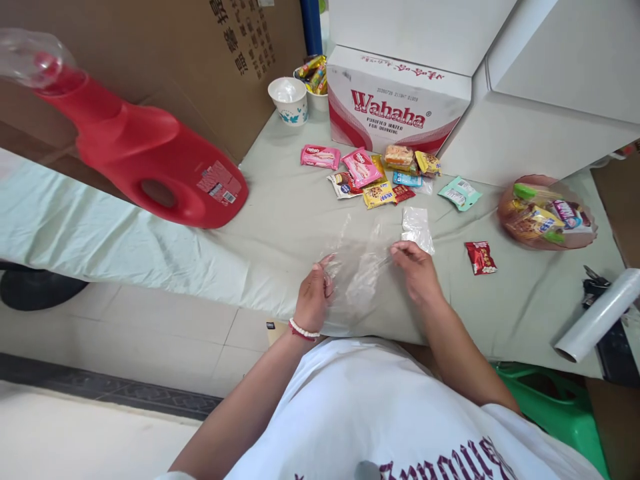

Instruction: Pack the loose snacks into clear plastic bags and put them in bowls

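A clear plastic bag (363, 283) is stretched between my two hands over the near part of the cloth-covered table (280, 220). My left hand (314, 293), with a beaded bracelet at the wrist, pinches the bag's left side. On the other side, my right hand (416, 270) has thumb and forefinger closed on the bag's right edge. Just beyond the right hand lies a folded white plastic packet (417, 228). Several wrapped snacks are heaped farther back, among them a pink wafer packet (362, 167) and a yellow cookie packet (379, 195).
A big red bottle (165, 160) stands at left beside a brown carton. Paper cups (289, 101) and a Wahaha water box (395, 100) are at the back. To the right are a green packet (460, 193), a red packet (481, 258), a snack bowl (510, 230) and a plastic roll (597, 317).
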### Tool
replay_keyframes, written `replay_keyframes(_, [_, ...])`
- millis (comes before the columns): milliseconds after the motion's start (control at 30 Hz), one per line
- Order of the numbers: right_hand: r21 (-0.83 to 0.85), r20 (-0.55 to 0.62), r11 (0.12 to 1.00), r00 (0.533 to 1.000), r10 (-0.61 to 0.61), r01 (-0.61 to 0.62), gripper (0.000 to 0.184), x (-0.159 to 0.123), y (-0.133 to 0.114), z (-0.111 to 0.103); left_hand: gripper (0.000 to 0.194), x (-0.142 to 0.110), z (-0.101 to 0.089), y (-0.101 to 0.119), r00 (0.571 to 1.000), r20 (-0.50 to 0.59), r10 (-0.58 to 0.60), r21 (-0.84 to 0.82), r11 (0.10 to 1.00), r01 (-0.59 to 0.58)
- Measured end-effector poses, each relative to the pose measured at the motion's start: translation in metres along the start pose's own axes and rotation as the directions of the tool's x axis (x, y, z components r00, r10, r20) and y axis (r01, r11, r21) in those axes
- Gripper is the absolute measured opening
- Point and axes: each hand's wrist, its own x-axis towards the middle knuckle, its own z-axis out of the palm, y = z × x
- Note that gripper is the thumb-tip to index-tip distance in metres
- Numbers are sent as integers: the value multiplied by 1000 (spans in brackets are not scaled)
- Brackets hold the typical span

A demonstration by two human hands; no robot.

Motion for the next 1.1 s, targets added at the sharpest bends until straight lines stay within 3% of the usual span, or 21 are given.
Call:
replay_keyframes(67, [188, 20, 977, 995, 101, -103, 31, 1, -3, -16, 69, 7, -9, 4, 998, -52, -44, -77, 996, 40])
replay_keyframes(167, [320, 72, 924, 978, 195, -208, 40, 2, -6, -35, 67, 15, -21, 13, 989, -111, -100, -105, 991, 88])
replay_keyframes(267, [336, 54, 900, 959, 277, -279, 47, 3, -1, -41, 65, 21, -31, 20, 982, -141, -127, -78, 990, 117])
replay_keyframes(400, [250, -50, 934, 960, 277, -256, 42, 8, 8, -38, 62, 27, -46, 19, 981, -142, -134, 60, 988, 144])
replay_keyframes(467, [191, -60, 953, 966, 252, -237, 36, 10, 8, -35, 57, 26, -53, 19, 974, -226, 31, 269, 963, 32])
replay_keyframes(500, [162, -54, 959, 969, 243, -232, 33, 10, 7, -33, 54, 24, -55, 21, 941, -284, 184, 412, 910, -54])
replay_keyframes(567, [114, -29, 967, 972, 231, -227, 28, 10, 4, -29, 47, 17, -54, 28, 782, -303, 544, 694, 689, -210])
replay_keyframes(600, [101, -15, 969, 973, 229, -226, 27, 10, 3, -28, 42, 14, -50, 33, 697, -227, 681, 789, 548, -278])
replay_keyframes(633, [97, -5, 969, 973, 230, -228, 27, 10, 1, -26, 36, 11, -44, 38, 639, -102, 762, 838, 412, -357])
replay_keyframes(700, [112, 3, 964, 970, 243, -241, 29, 10, 0, -24, 23, 13, -26, 46, 604, 183, 776, 819, 219, -530])
replay_keyframes(767, [144, -15, 955, 965, 262, -258, 31, 10, 1, -23, 22, 28, -4, 47, 633, 363, 684, 762, 174, -624])
replay_keyframes(867, [182, -59, 944, 956, 289, -274, 35, 10, 5, -26, 28, 71, 27, 39, 723, 400, 563, 772, 219, -597])
replay_keyframes(1000, [241, -86, 928, 946, 313, -285, 42, 6, 8, -37, 28, 119, 48, 26, 684, 617, 389, 710, 99, -697])
replay_keyframes(1100, [331, -18, 907, 959, 282, -260, 52, -3, 3, -44, 30, 119, 48, 24, 741, 613, 276, 770, 3, -638])
